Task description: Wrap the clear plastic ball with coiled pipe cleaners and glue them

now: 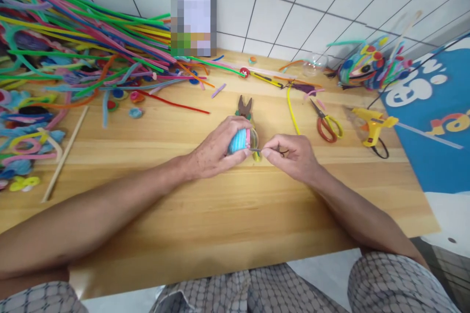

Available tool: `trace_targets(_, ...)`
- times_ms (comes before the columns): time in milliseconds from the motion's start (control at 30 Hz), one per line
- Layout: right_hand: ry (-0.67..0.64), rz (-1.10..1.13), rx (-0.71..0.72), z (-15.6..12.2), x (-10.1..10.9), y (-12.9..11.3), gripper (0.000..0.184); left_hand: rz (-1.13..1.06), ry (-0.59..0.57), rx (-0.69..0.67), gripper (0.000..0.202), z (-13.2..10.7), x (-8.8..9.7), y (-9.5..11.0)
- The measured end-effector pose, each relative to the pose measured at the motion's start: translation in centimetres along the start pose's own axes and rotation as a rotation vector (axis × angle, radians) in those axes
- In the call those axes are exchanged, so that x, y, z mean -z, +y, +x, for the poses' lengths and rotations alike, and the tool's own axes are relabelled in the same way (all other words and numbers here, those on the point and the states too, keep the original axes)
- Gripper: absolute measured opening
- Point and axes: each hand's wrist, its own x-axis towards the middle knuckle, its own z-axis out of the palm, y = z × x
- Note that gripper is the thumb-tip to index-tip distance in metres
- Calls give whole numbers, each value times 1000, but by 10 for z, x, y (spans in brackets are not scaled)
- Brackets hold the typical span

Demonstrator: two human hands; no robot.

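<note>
My left hand (pixel 216 149) is wrapped round a small round craft piece (pixel 240 139) wound in blue and pink pipe cleaner, held just above the wooden table (pixel 220 215). My right hand (pixel 290 154) pinches a thin dark tool (pixel 257 149) whose tip touches the piece's right side. Just beyond the piece lies a pair of brown pliers (pixel 244 106).
A big heap of coloured pipe cleaners (pixel 73 39) covers the table's far left. Red-and-yellow scissors (pixel 328 124), a yellow glue gun (pixel 372 124), a yellow cutter (pixel 266 79) and a colourful finished craft (pixel 367 66) lie at the right. A wooden stick (pixel 64 154) lies at the left.
</note>
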Motion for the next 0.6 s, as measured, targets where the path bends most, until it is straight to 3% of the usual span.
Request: trace_targets(600, -3, -2, -35, 3, -4, 6, 20, -12, 5, -2, 47, -1, -1, -2)
